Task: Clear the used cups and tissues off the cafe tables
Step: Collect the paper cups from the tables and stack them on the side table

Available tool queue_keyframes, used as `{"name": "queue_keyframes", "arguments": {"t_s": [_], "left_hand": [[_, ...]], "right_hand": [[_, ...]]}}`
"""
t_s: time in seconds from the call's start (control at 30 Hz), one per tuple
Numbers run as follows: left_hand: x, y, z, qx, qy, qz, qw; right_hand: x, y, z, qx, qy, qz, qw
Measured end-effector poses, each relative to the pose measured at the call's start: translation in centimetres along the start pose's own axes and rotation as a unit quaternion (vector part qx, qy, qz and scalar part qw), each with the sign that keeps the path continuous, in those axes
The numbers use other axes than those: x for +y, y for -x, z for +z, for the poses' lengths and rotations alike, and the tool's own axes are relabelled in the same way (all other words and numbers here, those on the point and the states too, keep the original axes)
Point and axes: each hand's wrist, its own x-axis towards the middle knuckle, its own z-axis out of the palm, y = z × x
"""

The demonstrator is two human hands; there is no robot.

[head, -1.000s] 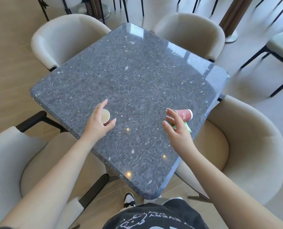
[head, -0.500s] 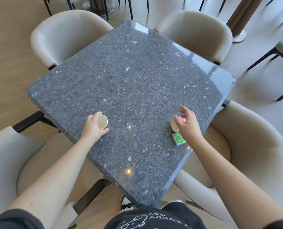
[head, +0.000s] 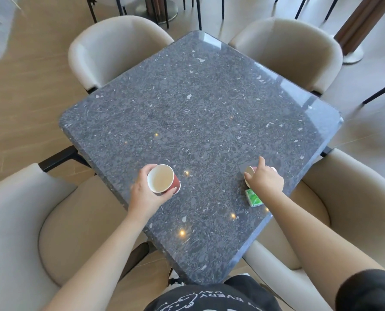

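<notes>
Near the table's left edge, the left hand [head: 145, 194] wraps its fingers and thumb round a red paper cup [head: 163, 179], mouth tipped toward the camera so the pale inside shows; it looks empty or nearly so. Whether the base touches the stone cannot be told. A grip round the wall suits lifting it straight off.

Close to the right edge, the right hand [head: 264, 181] curls over a second paper cup [head: 248, 173], mostly hidden under the palm; only a pale rim and a sliver of red wall show. The forefinger points up and away while the other fingers close on the cup. It seems to lie on its side, which would explain the grip from above.

Just beside that hand, toward the near corner, a green tissue packet [head: 252, 197] lies flat on the grey stone table [head: 198, 108], close to the right edge and not held. It probably comes next, once a hand is free, perhaps after one cup is stacked in the other.

Both cups are near the table's edges, so the way out is short: lift and draw back toward the body. Beige chairs [head: 110, 50] stand tucked against all four sides, and one on the right [head: 355, 198] sits directly below the packet's edge, so anything nudged off would drop onto its seat. The far half of the tabletop offers open room.
</notes>
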Motion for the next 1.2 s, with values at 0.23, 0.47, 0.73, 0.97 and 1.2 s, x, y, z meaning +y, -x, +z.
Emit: {"name": "queue_keyframes", "arguments": {"t_s": [0.23, 0.47, 0.73, 0.97, 1.2], "left_hand": [[2.2, 1.4, -0.3, -0.034, 0.040, 0.048, 0.997], [2.7, 1.7, 0.8, -0.060, 0.050, 0.068, 0.995], [4.4, 2.2, 1.6, -0.088, 0.044, 0.123, 0.988], [5.1, 3.3, 0.5, -0.109, 0.061, 0.126, 0.984], [4.8, 5.1, -0.8, -0.116, 0.061, 0.128, 0.983]], "right_hand": [[0.5, -1.1, 0.0, -0.009, 0.039, -0.009, 0.999], [-0.8, 1.6, -5.6, 0.070, -0.024, -0.027, 0.997], [-5.3, 11.7, -9.8, -0.041, -0.374, -0.209, 0.903], [-6.1, 13.8, -8.3, -0.074, -0.308, -0.189, 0.930], [-6.8, 16.5, -7.7, -0.110, -0.299, -0.169, 0.933]]}}
